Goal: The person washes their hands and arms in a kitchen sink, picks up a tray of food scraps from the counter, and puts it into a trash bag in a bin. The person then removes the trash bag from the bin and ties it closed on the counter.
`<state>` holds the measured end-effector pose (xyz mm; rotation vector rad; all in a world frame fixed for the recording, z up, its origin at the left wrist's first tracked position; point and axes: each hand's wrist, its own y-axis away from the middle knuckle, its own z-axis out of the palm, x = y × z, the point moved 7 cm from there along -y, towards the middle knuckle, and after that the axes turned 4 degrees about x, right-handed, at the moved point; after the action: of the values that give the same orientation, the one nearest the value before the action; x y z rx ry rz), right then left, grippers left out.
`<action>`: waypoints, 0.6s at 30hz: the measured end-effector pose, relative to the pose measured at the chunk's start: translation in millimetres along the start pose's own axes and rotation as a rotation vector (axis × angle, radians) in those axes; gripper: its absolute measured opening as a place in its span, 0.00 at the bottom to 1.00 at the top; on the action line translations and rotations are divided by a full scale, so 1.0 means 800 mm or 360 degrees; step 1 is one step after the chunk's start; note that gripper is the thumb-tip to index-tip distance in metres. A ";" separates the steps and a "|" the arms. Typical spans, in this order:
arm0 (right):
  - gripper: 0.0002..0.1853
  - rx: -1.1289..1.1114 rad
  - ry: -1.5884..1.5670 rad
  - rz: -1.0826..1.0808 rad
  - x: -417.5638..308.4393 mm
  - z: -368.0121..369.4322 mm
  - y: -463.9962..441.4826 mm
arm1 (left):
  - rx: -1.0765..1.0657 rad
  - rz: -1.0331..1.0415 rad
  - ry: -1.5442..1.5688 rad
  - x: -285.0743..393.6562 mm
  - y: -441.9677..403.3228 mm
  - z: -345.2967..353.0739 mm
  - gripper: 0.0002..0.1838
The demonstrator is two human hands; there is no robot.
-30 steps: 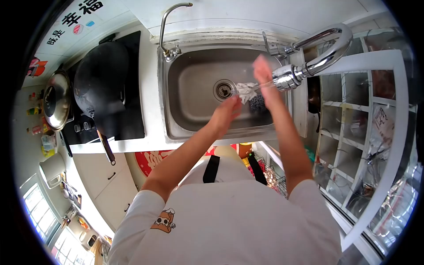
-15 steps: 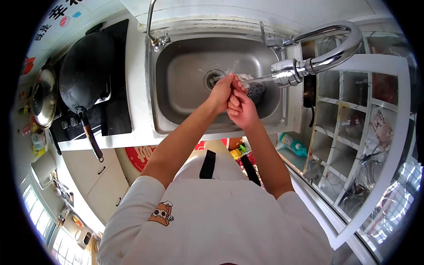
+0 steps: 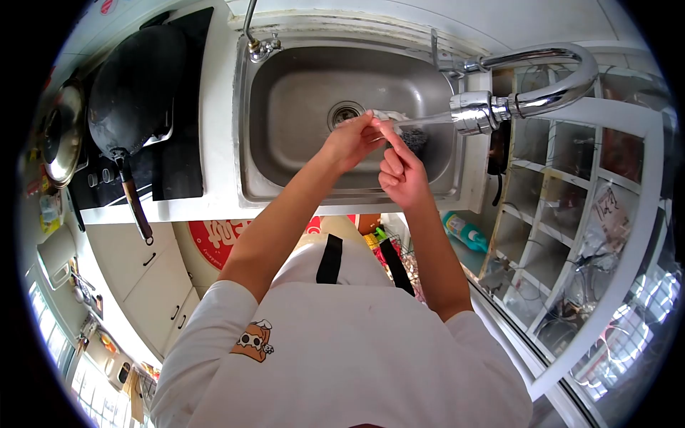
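Observation:
Both hands meet over the sink (image 3: 285, 153), in the stream of water (image 3: 428, 119) from the chrome faucet (image 3: 472, 113). The fingertips of my left hand (image 3: 349, 145) are drawn together against the tip of my right index finger. On my right hand (image 3: 404, 170) the index finger reaches out to the left hand and the other fingers curl into the palm. Whether something small sits between the fingertips I cannot make out. Just beyond the hands, a dark grey scouring pad (image 3: 414, 140) and a whitish cloth-like thing (image 3: 389, 115) lie in the basin, partly hidden.
A black wok (image 3: 135, 85) stands on the stove (image 3: 182, 167) to the left, its handle jutting past the counter edge. A smaller tap (image 3: 262, 48) is at the sink's back left corner. On the right are a teal bottle (image 3: 467, 232) and a compartmented rack (image 3: 531, 189).
The hands, clasped together before, have drawn apart and now touch only at the fingertips. My right index finger has straightened. The view has shifted slightly.

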<state>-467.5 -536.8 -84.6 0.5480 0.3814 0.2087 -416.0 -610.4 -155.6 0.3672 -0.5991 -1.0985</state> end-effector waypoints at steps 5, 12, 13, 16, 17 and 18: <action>0.19 -0.0208 -0.0564 0.0070 0.003 0.003 -0.008 | -0.0234 0.0079 -0.0074 0.014 0.045 0.048 0.15; 0.15 -0.0280 -0.0652 0.0121 0.000 0.010 -0.013 | -0.0291 0.0077 -0.0264 0.019 0.040 0.061 0.10; 0.15 -0.0253 -0.0588 0.0125 -0.001 0.010 -0.015 | -0.0252 0.0067 -0.0266 0.020 0.040 0.062 0.10; 0.18 -0.0035 -0.0170 0.0030 -0.010 -0.014 -0.017 | -0.0192 0.0061 -0.0284 0.015 0.026 0.055 0.11; 0.17 0.0008 -0.0105 0.0017 -0.012 -0.017 -0.017 | -0.0159 0.0027 -0.0277 0.014 0.024 0.054 0.12; 0.17 0.0050 -0.0039 0.0004 -0.013 -0.019 -0.016 | -0.0128 -0.0006 -0.0270 0.012 0.020 0.053 0.12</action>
<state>-482.3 -543.5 -100.3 0.5817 0.3610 0.1986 -427.3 -611.7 -110.6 0.2068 -0.7020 -1.1609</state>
